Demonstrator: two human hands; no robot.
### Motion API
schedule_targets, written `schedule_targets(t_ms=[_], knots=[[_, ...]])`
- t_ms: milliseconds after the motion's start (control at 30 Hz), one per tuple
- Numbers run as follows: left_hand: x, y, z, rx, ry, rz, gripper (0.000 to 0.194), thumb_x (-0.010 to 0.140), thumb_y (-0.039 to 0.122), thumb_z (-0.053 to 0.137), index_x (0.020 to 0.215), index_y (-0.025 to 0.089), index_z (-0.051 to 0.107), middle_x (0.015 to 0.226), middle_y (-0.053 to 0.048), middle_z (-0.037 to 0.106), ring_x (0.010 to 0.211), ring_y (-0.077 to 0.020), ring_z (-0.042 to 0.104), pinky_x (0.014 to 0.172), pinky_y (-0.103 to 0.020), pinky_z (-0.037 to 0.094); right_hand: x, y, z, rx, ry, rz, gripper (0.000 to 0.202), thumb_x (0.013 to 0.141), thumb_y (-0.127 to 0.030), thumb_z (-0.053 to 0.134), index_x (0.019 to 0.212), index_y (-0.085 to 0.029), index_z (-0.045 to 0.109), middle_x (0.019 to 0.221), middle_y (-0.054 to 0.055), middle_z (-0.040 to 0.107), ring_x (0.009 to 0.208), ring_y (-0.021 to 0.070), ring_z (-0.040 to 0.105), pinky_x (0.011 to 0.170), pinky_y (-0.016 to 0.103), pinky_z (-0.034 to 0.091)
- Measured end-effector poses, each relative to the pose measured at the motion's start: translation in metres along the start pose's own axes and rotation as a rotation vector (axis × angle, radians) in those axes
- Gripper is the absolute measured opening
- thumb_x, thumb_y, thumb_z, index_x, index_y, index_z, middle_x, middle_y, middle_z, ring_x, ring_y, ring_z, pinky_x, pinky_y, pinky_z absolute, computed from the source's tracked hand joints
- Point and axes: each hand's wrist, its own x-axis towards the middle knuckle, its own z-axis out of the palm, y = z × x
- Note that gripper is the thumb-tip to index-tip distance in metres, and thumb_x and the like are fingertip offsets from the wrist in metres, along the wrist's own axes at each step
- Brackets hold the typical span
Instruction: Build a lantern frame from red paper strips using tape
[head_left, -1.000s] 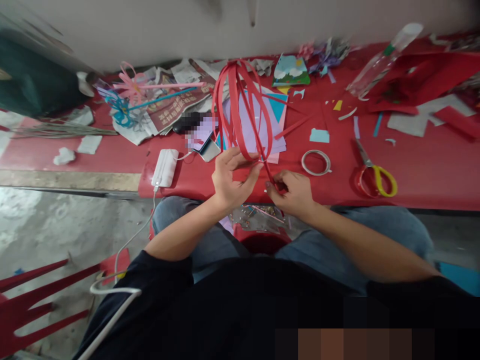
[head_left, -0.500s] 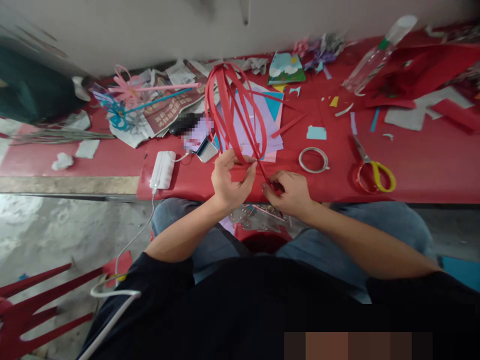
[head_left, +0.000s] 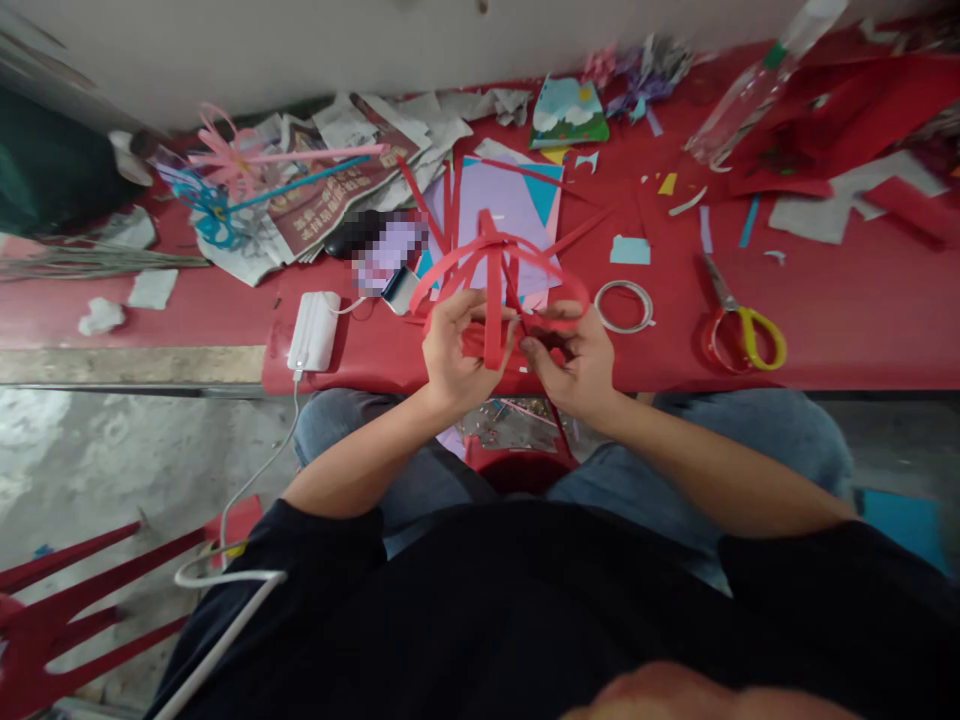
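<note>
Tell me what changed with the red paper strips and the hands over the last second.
The red paper strips, which stood as tall loops, have been bent down into low arcs over the hands. The left hand and right hand kept their grip on the bundle's base, shifting slightly. The scissors, tape ring and white power bank stayed put on the table.

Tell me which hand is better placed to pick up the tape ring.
Right. The right hand lies just beside the tape ring on the red table, though it pinches the red paper strips. The left hand, also gripping the strips, sits farther off.
</note>
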Motion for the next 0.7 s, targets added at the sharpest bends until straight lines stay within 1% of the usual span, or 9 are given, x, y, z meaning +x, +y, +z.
schedule_targets(t_ms=[67, 167, 233, 300, 333, 400, 500, 633, 700], knots=[[-0.002, -0.004, 0.001, 0.062, -0.002, -0.027, 0.056, 0.094, 0.045, 0.090, 0.136, 0.034, 0.055, 0.107, -0.001, 0.079, 0.099, -0.0212, 0.082, 0.101, -0.048, 0.069, 0.002, 0.001, 0.001, 0.059, 0.018, 0.031, 0.035, 0.105, -0.053, 0.073, 0.128, -0.032, 0.057, 0.091, 0.000, 0.073, 0.070, 0.0189, 0.072, 0.060, 0.035, 0.059], [-0.003, -0.007, 0.002, 0.125, -0.019, -0.034, 0.058, 0.093, 0.048, 0.090, 0.136, 0.033, 0.053, 0.107, -0.002, 0.080, 0.099, -0.0222, 0.082, 0.099, -0.048, 0.069, 0.003, 0.004, 0.001, 0.083, 0.035, 0.057, 0.044, 0.102, -0.057, 0.077, 0.134, -0.032, 0.059, 0.099, 0.002, 0.076, 0.074, 0.0196, 0.075, 0.065, 0.037, 0.063], [-0.003, -0.007, 0.002, 0.120, -0.022, 0.016, 0.051, 0.097, 0.043, 0.086, 0.135, 0.033, 0.053, 0.105, 0.000, 0.081, 0.096, -0.0202, 0.083, 0.098, -0.046, 0.069, 0.004, 0.004, 0.001, 0.105, 0.050, 0.043, 0.044, 0.101, -0.055, 0.081, 0.133, -0.031, 0.062, 0.101, 0.002, 0.076, 0.076, 0.0190, 0.076, 0.069, 0.037, 0.065], [-0.003, -0.007, 0.002, 0.113, -0.051, 0.075, 0.045, 0.101, 0.034, 0.081, 0.136, 0.032, 0.053, 0.105, 0.001, 0.082, 0.096, -0.0177, 0.083, 0.099, -0.043, 0.069, 0.004, 0.004, 0.000, 0.146, 0.050, 0.044, 0.042, 0.101, -0.055, 0.082, 0.131, -0.030, 0.066, 0.096, 0.000, 0.076, 0.072, 0.0178, 0.075, 0.068, 0.036, 0.065], [-0.004, -0.008, 0.002, 0.110, -0.070, 0.106, 0.043, 0.102, 0.031, 0.080, 0.137, 0.032, 0.054, 0.106, 0.002, 0.083, 0.097, -0.0168, 0.084, 0.098, -0.040, 0.069, 0.005, 0.003, 0.000, 0.160, 0.049, 0.055, 0.041, 0.100, -0.055, 0.083, 0.129, -0.030, 0.068, 0.093, -0.001, 0.077, 0.070, 0.0173, 0.075, 0.066, 0.035, 0.065], [-0.004, -0.011, 0.002, 0.104, -0.096, 0.171, 0.043, 0.102, 0.027, 0.079, 0.138, 0.030, 0.055, 0.107, 0.002, 0.083, 0.098, -0.0153, 0.084, 0.095, -0.036, 0.069, 0.007, 0.002, -0.001, 0.164, 0.057, 0.069, 0.040, 0.097, -0.056, 0.087, 0.124, -0.029, 0.073, 0.095, 0.000, 0.080, 0.071, 0.0169, 0.076, 0.065, 0.033, 0.065], [-0.004, -0.015, 0.002, 0.072, -0.092, 0.239, 0.044, 0.103, 0.027, 0.079, 0.141, 0.028, 0.056, 0.105, 0.002, 0.083, 0.097, -0.0136, 0.084, 0.093, -0.031, 0.069, 0.008, 0.001, -0.003, 0.170, 0.081, 0.029, 0.033, 0.094, -0.049, 0.093, 0.115, -0.028, 0.080, 0.102, 0.002, 0.085, 0.077, 0.0159, 0.079, 0.066, 0.029, 0.066], [-0.003, -0.015, 0.004, 0.053, -0.081, 0.214, 0.051, 0.102, 0.032, 0.086, 0.143, 0.029, 0.057, 0.103, 0.003, 0.082, 0.095, -0.0134, 0.085, 0.091, -0.029, 0.071, 0.006, 0.002, -0.007, 0.212, 0.045, 0.000, 0.017, 0.102, -0.037, 0.084, 0.115, -0.026, 0.082, 0.095, 0.001, 0.085, 0.074, 0.0152, 0.081, 0.067, 0.027, 0.067], [-0.003, -0.013, 0.004, 0.074, -0.079, 0.198, 0.051, 0.102, 0.033, 0.086, 0.143, 0.030, 0.057, 0.102, 0.003, 0.082, 0.093, -0.0136, 0.085, 0.088, -0.029, 0.071, 0.004, 0.004, -0.008, 0.221, 0.032, -0.013, 0.016, 0.103, -0.032, 0.081, 0.118, -0.026, 0.083, 0.095, 0.001, 0.085, 0.078, 0.0164, 0.083, 0.072, 0.029, 0.069]])
